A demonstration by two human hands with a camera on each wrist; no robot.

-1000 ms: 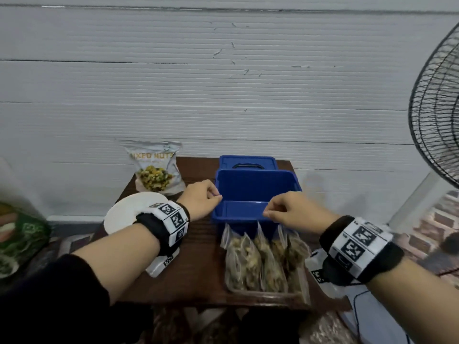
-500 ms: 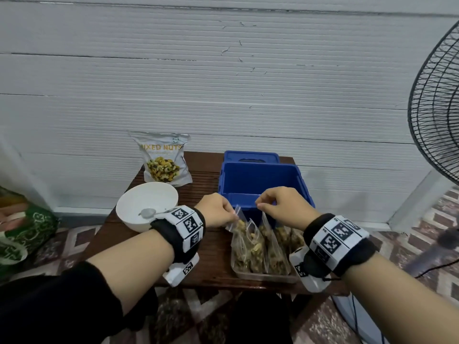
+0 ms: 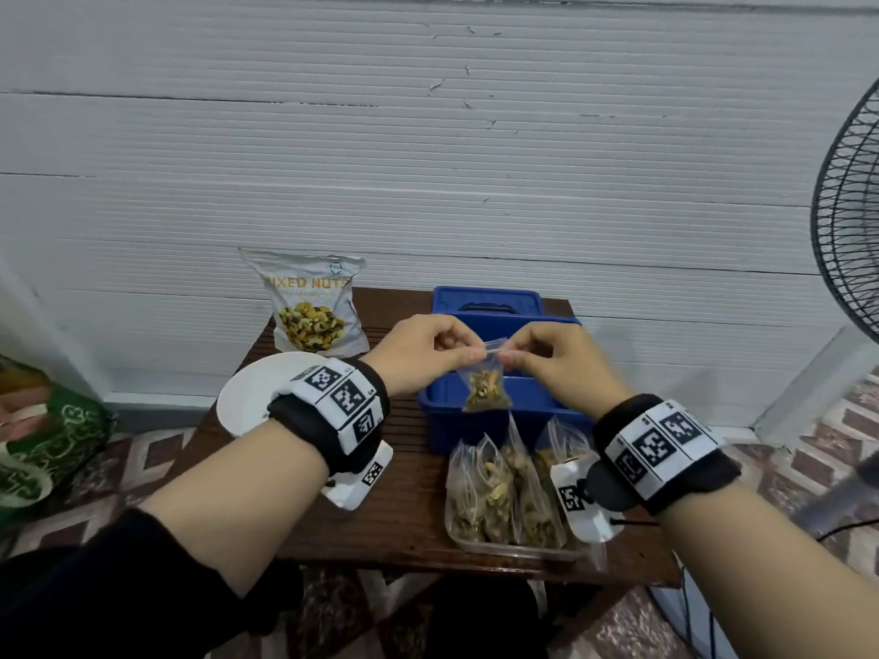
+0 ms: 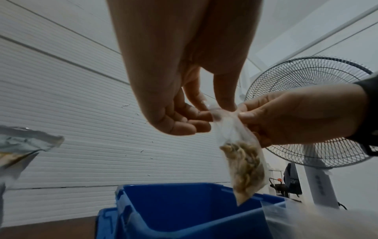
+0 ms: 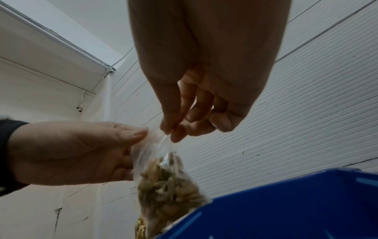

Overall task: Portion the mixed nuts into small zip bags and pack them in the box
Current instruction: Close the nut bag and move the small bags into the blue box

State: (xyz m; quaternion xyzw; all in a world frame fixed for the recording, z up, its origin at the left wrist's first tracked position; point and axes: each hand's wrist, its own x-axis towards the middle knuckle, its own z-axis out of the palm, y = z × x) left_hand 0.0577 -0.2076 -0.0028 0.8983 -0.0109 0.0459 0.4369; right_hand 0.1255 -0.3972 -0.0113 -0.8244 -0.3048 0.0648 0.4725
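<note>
A small clear zip bag (image 3: 486, 386) half full of mixed nuts hangs over the near edge of the open blue box (image 3: 437, 401). My left hand (image 3: 430, 351) pinches its top left corner and my right hand (image 3: 551, 359) pinches its top right corner. The wrist views show the same zip bag (image 4: 243, 168) (image 5: 169, 187) dangling from both hands above the blue box (image 4: 184, 207) (image 5: 296, 207). Several more filled zip bags (image 3: 504, 492) stand in a clear tray (image 3: 518, 549) at the table's front. The mixed nuts pouch (image 3: 311, 306) stands at the back left.
A white bowl (image 3: 257, 397) sits left of the box, partly behind my left wrist. The blue lid (image 3: 487, 302) lies behind the box. A standing fan (image 3: 851, 230) is at the right, off the small wooden table (image 3: 404, 497). A green bag (image 3: 43, 444) lies on the floor at left.
Both hands came down to the bags in the tray, took one by its top and lifted it up over the front of the blue box.
</note>
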